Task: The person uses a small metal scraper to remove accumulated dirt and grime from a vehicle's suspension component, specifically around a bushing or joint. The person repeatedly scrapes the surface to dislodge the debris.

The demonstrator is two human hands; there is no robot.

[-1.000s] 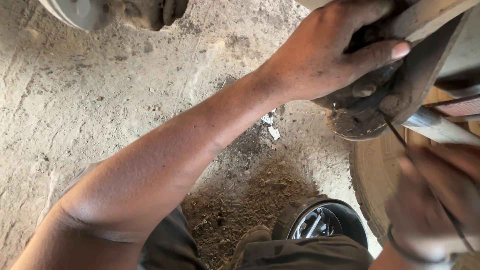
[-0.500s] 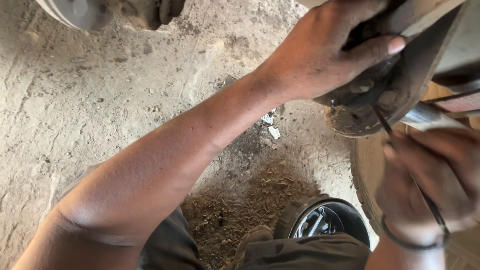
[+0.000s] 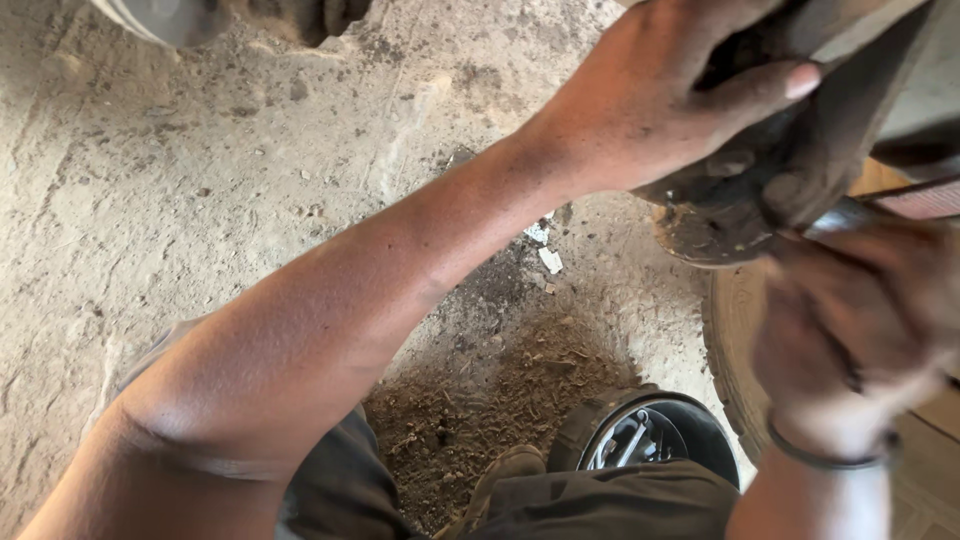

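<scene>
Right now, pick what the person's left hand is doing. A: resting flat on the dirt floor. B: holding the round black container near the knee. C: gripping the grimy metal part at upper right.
C: the left hand wraps over the grimy metal part, its thumb pressed along the top.

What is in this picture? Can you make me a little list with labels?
place: dirty concrete floor with a patch of dark dirt
left hand: grips a grimy metal part from above
right hand: blurred, close under that part; what it holds cannot be told
wrist: thin bracelet
below: round black container with shiny metal inside
right edge: tyre
</scene>
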